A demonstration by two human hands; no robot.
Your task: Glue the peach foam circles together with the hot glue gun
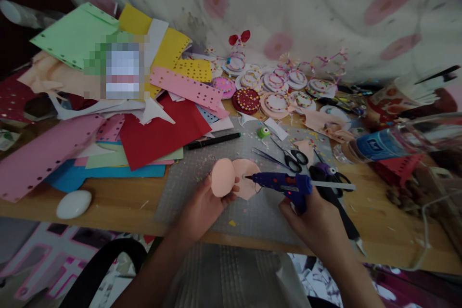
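My left hand (207, 207) is closed on a round peach paper disc (223, 178), held up above the mat. Just behind and to the right of it is a second peach paper piece (249, 191), rounded with a pointed lower edge; I cannot tell whether the left fingers also hold it. My right hand (312, 219) grips a blue glue gun (283, 183), a white glue stick poking out of its back. The gun's nozzle points left, at the second paper piece. Both hands are over the grey cutting mat (187, 202).
Black-handled scissors (294, 160), tweezers (269, 159) and a black marker (214, 141) lie behind the hands. Coloured paper (164, 130) is piled at left, near a white computer mouse (74, 204). Decorated paper discs (276, 104) line the back. A plastic bottle (378, 145) lies at right.
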